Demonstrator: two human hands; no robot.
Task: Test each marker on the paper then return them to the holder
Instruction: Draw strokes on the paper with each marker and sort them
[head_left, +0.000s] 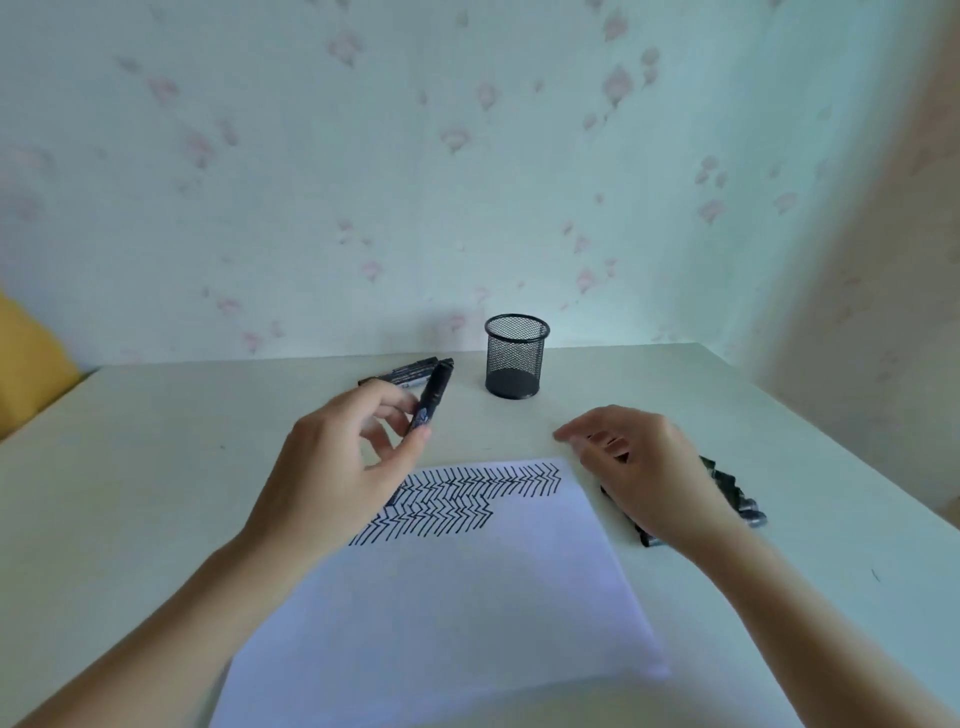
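Marker (431, 397) pinched in the left hand (337, 467), raised above the top left corner of the paper (441, 597).

Its black barrel tilts up and away, far end pointing at two or so more markers (402, 372) lying flat near the table's back edge, just left of the mesh holder (516, 356) (which looks empty through its wire wall). Rows of black zigzag strokes (462, 499) fill the sheet's upper part. The right hand (644, 467) hovers just beside the paper's right edge, fingers loosely curled and gripping nothing that shows, over a small pile of dark markers (735, 493) partly hidden beneath it. Everything sits on a pale table (156, 467) against flowered wallpaper (467, 156).
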